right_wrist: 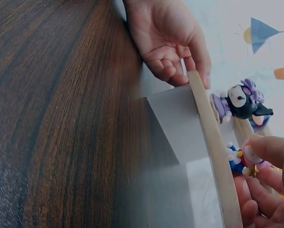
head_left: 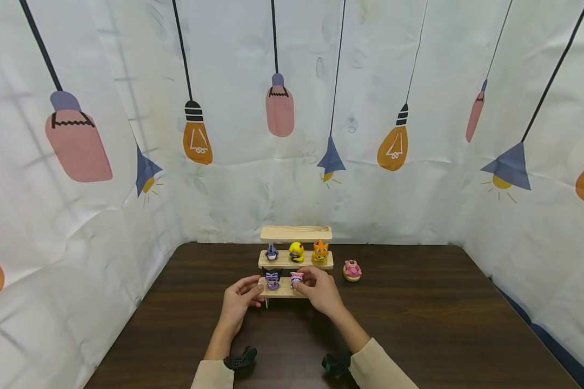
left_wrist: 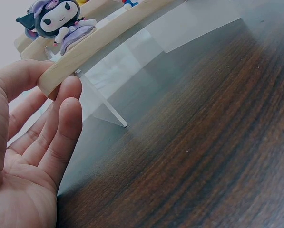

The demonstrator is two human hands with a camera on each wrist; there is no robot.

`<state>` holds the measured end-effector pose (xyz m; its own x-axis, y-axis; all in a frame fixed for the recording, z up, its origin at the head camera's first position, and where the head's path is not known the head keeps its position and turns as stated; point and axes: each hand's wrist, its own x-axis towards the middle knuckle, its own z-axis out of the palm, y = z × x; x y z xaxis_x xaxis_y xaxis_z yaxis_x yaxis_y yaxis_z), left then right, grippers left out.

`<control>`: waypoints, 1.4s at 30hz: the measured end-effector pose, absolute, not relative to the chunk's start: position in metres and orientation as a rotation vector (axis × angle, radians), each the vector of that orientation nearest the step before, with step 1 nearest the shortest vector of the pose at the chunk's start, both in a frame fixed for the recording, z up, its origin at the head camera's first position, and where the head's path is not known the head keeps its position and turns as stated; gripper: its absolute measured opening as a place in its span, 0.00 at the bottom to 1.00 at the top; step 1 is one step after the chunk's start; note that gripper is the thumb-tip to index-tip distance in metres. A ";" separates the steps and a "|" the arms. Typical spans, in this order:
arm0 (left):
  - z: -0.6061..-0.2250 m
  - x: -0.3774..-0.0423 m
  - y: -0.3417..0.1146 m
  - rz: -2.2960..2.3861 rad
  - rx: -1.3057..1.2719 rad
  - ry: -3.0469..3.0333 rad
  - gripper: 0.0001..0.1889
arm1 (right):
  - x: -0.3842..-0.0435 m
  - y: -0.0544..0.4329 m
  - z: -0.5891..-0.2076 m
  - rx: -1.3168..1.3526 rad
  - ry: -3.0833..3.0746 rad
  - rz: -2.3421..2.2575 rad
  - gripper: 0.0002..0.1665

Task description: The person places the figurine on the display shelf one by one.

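Observation:
A three-tier display stand with wooden shelves stands on the table. My left hand point(head_left: 237, 303) grips the left end of its lowest shelf point(left_wrist: 99, 46), thumb above and fingertips below. On that shelf a black-and-purple figurine point(head_left: 272, 279) sits near the left hand. To its right, my right hand point(head_left: 323, 294) pinches a small figurine point(right_wrist: 236, 159) with a pink-and-white head and blue clothing between thumb and fingers. It is at the shelf's surface; whether it bears its weight there, I cannot tell. Clear plastic supports point(left_wrist: 106, 102) show under the shelf.
The middle shelf point(head_left: 282, 265) carries a bluish-purple figurine point(head_left: 271, 252), a yellow one point(head_left: 296, 252) and an orange one point(head_left: 320, 251). Above it is the top shelf point(head_left: 296, 233). A pink figurine point(head_left: 352, 270) with a tan base stands on the dark wooden table point(head_left: 418, 313), right of the stand.

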<state>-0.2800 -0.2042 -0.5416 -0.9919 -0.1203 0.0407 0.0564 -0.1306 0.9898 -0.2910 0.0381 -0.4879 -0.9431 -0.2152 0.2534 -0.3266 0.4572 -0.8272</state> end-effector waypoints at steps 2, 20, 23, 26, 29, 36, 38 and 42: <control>-0.542 -0.280 -0.204 -2.276 0.075 -1.988 0.22 | -0.291 0.039 -0.487 0.480 -2.586 1.507 0.18; -0.540 -0.280 -0.202 -2.282 0.073 -1.992 0.22 | -0.288 0.091 -0.487 0.751 -2.668 1.566 0.16; -0.539 -0.279 -0.202 -2.275 0.079 -1.992 0.22 | -0.288 0.105 -0.486 0.810 -2.670 1.573 0.16; -0.539 -0.279 -0.203 -2.271 0.084 -1.991 0.21 | -0.290 0.120 -0.488 0.867 -2.647 1.580 0.15; -0.540 -0.279 -0.203 -2.266 0.090 -1.994 0.21 | -0.294 0.137 -0.490 0.855 -2.648 1.595 0.14; -0.540 -0.279 -0.203 -2.263 0.098 -1.991 0.21 | -0.307 0.173 -0.497 0.633 -2.694 1.575 0.19; -0.540 -0.279 -0.203 -2.264 0.094 -1.988 0.21 | -0.313 0.180 -0.501 0.521 -2.684 1.561 0.17; -0.540 -0.280 -0.203 -2.268 0.083 -1.987 0.21 | -0.324 0.192 -0.510 0.282 -2.642 1.509 0.14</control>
<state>-0.2796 -0.2032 -0.5402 -0.9907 -0.1300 0.0408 0.0575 -0.1276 0.9902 -0.3244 0.1919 -0.5097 -0.9793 -0.1170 0.1649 -0.2015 0.4963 -0.8444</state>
